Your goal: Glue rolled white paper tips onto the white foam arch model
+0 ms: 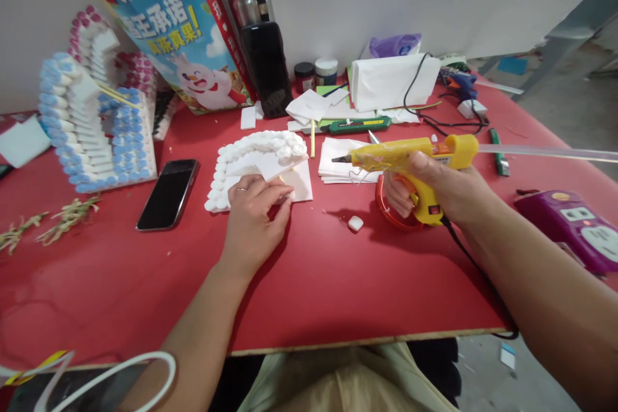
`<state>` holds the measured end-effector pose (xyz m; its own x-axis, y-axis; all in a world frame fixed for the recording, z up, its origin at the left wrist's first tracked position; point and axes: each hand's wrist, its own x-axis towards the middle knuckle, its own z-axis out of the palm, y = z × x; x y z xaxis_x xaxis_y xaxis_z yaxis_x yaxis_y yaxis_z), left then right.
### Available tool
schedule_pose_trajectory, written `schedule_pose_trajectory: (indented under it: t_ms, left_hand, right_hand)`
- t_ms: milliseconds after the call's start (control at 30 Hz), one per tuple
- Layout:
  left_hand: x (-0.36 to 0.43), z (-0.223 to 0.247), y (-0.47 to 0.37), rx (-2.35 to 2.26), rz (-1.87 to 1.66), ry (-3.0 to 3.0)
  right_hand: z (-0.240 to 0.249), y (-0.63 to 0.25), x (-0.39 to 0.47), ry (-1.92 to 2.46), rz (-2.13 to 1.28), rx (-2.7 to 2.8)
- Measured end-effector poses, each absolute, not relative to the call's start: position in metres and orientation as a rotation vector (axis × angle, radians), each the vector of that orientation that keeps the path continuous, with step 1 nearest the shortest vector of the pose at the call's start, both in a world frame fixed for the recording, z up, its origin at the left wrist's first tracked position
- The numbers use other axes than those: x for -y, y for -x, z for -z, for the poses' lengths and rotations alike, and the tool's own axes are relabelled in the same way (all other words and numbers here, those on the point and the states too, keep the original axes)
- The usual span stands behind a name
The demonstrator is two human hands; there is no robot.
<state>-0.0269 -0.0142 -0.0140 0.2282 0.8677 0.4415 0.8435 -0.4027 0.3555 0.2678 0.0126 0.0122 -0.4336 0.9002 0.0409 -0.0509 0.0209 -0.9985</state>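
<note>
My right hand is wrapped around the handle of a yellow hot glue gun, whose dark nozzle points left. A clear glue stick sticks out of its rear. My left hand rests over the front of a white craft piece edged with rows of white puffy lumps. Its thumb and fingers are pinched together near the piece's right side; a pale bit shows at the tips, too small to name. On the table between the hands lies a small white lump. Below the glue gun sits a red ring-shaped dish, partly hidden.
A black phone lies left, before a blue-and-white model. Behind stand a printed box, a dark bottle and two jars. A green cutter lies mid-table. A purple power socket sits right.
</note>
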Motion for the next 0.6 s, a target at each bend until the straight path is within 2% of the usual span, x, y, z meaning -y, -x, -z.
schedule_pose_trajectory:
  t_ms: [600]
  left_hand:
    - [0.043, 0.006, 0.009, -1.448, -0.734, -2.816]
  right_hand:
    - [-0.017, -0.271, -0.016, 0.833, -1.465, 1.548]
